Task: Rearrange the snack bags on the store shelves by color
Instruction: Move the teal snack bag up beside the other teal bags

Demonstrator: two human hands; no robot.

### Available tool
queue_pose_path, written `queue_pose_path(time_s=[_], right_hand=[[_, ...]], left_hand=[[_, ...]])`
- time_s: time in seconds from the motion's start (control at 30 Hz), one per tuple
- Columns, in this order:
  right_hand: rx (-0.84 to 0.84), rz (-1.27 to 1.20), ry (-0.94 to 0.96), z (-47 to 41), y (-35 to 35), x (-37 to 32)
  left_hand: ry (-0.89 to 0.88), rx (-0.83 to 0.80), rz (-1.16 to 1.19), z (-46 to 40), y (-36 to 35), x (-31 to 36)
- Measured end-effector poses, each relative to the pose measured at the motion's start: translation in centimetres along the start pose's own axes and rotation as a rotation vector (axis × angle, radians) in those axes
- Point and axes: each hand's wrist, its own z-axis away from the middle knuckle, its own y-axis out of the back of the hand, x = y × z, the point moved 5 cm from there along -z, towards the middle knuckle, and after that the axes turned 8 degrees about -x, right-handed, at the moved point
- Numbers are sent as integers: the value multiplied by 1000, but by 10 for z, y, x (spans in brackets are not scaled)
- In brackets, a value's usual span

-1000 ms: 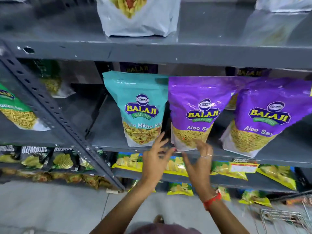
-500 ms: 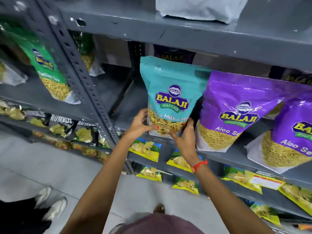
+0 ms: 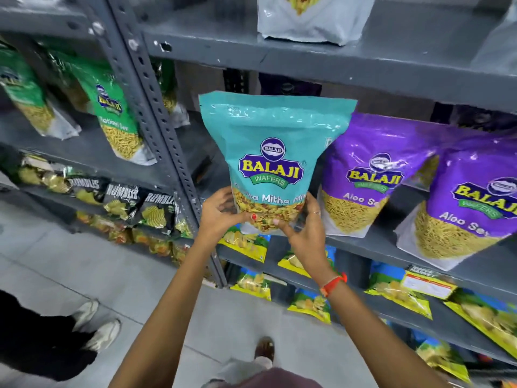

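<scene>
Since half a second ago, both hands have closed fully onto the teal Balaji bag (image 3: 272, 152), and the bag sits more forward toward the shelf edge. Left hand (image 3: 221, 214) grips the lower left corner, thumb across the clear window; right hand (image 3: 303, 228) grips the lower right corner, thumb on the front, an orange band on that wrist. Both hands are wrapped around the bag's base. Bag upright, bottom at the front lip of the middle shelf (image 3: 419, 247); cannot tell whether it rests on the shelf or is lifted clear.

Just beside it on the right: purple Aloo Sev bag (image 3: 366, 175), leaning back, its left edge touching or very near the teal bag. Second purple Aloo Sev bag (image 3: 470, 208) further right on the same shelf.

Left of the perforated upright post (image 3: 156, 107): green Ratlami Sev bag (image 3: 114, 113) on the neighbouring shelf unit. Below it, black Rumbles packs (image 3: 123, 197) in a row. Yellow chip packets (image 3: 246, 242) on the shelf under the hands. White bag (image 3: 310, 26) on the top shelf.
</scene>
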Motion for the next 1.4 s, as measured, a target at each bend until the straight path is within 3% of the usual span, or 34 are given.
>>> queue_pose_path(time_s=[0.3, 0.43, 0.73, 0.97, 1.17, 1.4], right_hand=[[174, -63, 109, 41, 125, -91], [262, -85, 192, 45, 208, -142], [362, -29, 348, 31, 364, -223], [366, -5, 293, -12, 431, -230], [341, -40, 209, -34, 440, -208], [434, -53, 169, -32, 437, -200]], left_hand=[[-233, -50, 65, 30, -81, 124], [-329, -141, 101, 22, -141, 201], [-458, -176, 62, -18, -257, 328], [-392, -125, -21, -57, -316, 364], [-318, -142, -115, -80, -339, 352], [-332, -287, -130, -86, -341, 342]])
